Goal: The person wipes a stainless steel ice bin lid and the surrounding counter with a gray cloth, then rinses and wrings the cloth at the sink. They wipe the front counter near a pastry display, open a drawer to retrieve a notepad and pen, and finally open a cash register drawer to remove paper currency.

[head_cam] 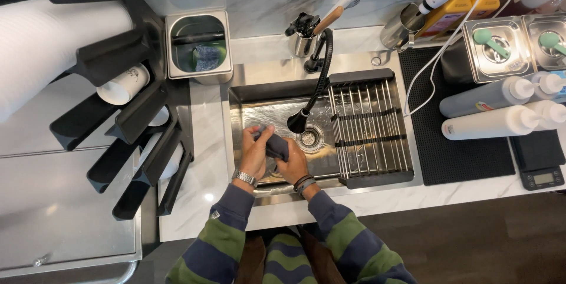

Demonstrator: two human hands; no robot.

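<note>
Both of my hands are over the steel sink (pixel 247 98), gripping a dark grey cloth (pixel 276 146) between them. My left hand (pixel 255 151), with a metal watch on its wrist, holds the cloth's left end. My right hand (pixel 292 163), with dark bands on its wrist, holds the right end. The black flexible faucet head (pixel 296 121) hangs just above and to the right of the cloth, near the drain (pixel 308 138). I cannot tell whether water runs.
A black wire drying rack (pixel 368 125) covers the sink's right half. A black mat (pixel 460 154) lies to the right with white squeeze bottles (pixel 489 122) and a small scale (pixel 542 177). A cup dispenser (pixel 127 113) stands at left, a steel bin (pixel 197 45) behind it.
</note>
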